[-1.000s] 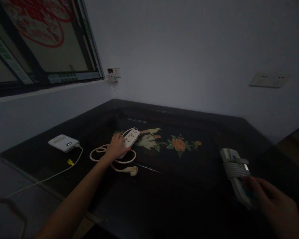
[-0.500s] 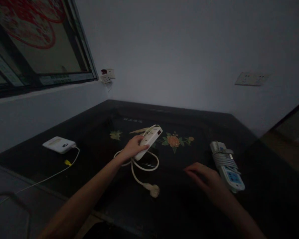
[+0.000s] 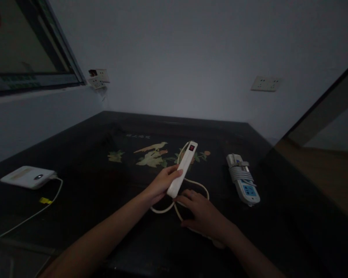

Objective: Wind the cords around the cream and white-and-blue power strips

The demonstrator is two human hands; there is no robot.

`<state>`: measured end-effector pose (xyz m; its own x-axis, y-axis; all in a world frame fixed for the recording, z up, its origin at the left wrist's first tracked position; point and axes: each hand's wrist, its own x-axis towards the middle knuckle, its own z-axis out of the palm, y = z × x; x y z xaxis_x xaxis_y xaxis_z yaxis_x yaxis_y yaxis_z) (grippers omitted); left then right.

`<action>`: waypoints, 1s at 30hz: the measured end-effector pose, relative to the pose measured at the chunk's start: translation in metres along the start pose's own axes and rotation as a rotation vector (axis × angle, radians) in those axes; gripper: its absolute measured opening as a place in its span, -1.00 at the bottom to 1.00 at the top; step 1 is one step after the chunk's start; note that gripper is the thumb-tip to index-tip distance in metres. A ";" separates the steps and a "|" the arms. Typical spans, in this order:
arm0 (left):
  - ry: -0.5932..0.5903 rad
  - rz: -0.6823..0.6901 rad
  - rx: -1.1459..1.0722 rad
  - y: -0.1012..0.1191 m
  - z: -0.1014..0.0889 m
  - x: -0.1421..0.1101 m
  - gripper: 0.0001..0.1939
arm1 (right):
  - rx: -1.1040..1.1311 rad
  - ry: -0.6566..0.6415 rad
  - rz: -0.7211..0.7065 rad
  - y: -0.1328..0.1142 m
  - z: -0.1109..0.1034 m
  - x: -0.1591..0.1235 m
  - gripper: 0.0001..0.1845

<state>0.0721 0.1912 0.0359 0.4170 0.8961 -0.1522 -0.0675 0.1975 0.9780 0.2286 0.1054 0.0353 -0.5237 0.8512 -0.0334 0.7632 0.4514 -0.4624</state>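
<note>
My left hand (image 3: pixel 162 183) grips a white power strip (image 3: pixel 183 168) with a red switch, held on its edge above the black table (image 3: pixel 104 131). Its cream cable (image 3: pixel 188 185) loops beneath it. My right hand (image 3: pixel 201 212) lies over the cable just below the strip, fingers curled on the cord. A second white power strip (image 3: pixel 243 183), with its grey cable wound round it, lies on the table to the right, apart from both hands.
A white power bank (image 3: pixel 27 177) with a white lead and yellow tag lies at the left. The table top carries a painted bird and flower design (image 3: pixel 150 154). Wall sockets (image 3: pixel 265 83) sit on the back wall and in the corner (image 3: pixel 98 77).
My left hand carried the power strip to the right, toward the table's middle. My right hand let go of the wrapped strip, moved left and came onto the cable. The view swung to the right.
</note>
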 end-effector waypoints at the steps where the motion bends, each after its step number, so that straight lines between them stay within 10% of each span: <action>1: -0.016 -0.024 -0.054 0.001 -0.002 -0.001 -0.47 | 0.026 -0.016 0.003 0.001 0.000 -0.001 -0.36; 16: -0.164 0.021 -0.156 0.013 -0.072 -0.029 -0.29 | -0.094 -0.045 0.038 0.019 -0.006 0.002 -0.41; 30: -0.088 -0.049 -0.153 0.006 -0.064 -0.028 -0.37 | 0.000 0.102 0.054 0.035 -0.011 0.005 -0.61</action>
<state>0.0019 0.1930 0.0363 0.5006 0.8468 -0.1798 -0.1789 0.3044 0.9356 0.2571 0.1283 0.0287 -0.4410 0.8969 0.0319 0.7892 0.4044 -0.4621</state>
